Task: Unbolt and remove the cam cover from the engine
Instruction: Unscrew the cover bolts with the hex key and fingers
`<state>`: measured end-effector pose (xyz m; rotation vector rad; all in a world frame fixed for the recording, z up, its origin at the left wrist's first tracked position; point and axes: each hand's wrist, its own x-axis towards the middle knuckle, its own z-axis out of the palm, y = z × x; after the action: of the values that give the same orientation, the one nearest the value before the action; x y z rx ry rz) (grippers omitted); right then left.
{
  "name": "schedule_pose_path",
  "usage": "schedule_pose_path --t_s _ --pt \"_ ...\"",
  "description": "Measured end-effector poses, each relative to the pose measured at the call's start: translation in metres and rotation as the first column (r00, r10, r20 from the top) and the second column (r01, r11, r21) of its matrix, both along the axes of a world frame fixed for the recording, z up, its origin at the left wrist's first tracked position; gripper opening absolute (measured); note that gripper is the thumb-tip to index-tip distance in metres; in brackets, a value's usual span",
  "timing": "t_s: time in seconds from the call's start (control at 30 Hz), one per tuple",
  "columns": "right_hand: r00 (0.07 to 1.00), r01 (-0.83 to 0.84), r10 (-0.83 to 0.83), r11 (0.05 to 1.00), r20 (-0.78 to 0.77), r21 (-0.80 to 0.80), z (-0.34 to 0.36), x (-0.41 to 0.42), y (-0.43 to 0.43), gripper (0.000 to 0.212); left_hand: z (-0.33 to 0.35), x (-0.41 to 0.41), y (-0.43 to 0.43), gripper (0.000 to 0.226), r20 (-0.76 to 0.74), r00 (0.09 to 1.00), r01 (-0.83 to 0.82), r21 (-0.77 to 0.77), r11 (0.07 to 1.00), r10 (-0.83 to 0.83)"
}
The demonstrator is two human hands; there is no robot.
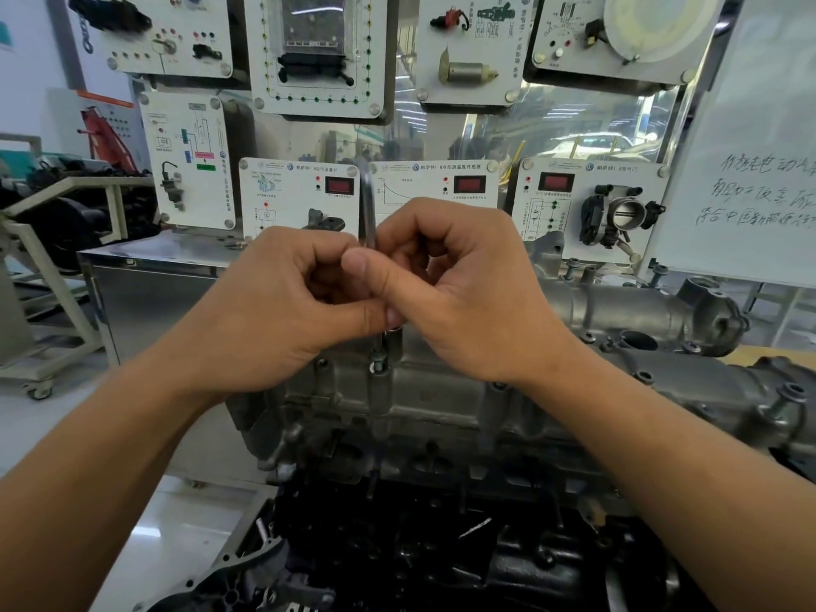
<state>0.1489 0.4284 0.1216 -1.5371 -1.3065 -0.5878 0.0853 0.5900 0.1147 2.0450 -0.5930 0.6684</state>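
Note:
A grey cast-metal cam cover (618,311) runs across the top of the engine (419,435), from the centre to the right. A slim metal hex key (368,205) stands upright over a bolt (379,362) at the cover's near left end. My left hand (273,311) and my right hand (463,293) meet around the key's shaft, fingers pinched on it. The lower tip of the key is partly hidden by my thumbs. Several other bolts (645,376) sit along the cover's edge.
Behind the engine stands a display wall of sensor training panels (300,196) and a throttle body panel (618,214). A whiteboard (750,170) with handwriting is at the right. A steel cabinet (154,293) and a wheeled frame (53,302) stand at the left.

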Motion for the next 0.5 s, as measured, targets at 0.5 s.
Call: schedule_pose_path --t_s 0.5 --pt "0.995 -0.085 0.080 0.992 -0.064 -0.090 0.0012 -0.0004 -0.0015 0.015 0.0018 -0.0064 0.0034 0.021 -0.046 0.998 0.052 0.003 0.999 -0.052"
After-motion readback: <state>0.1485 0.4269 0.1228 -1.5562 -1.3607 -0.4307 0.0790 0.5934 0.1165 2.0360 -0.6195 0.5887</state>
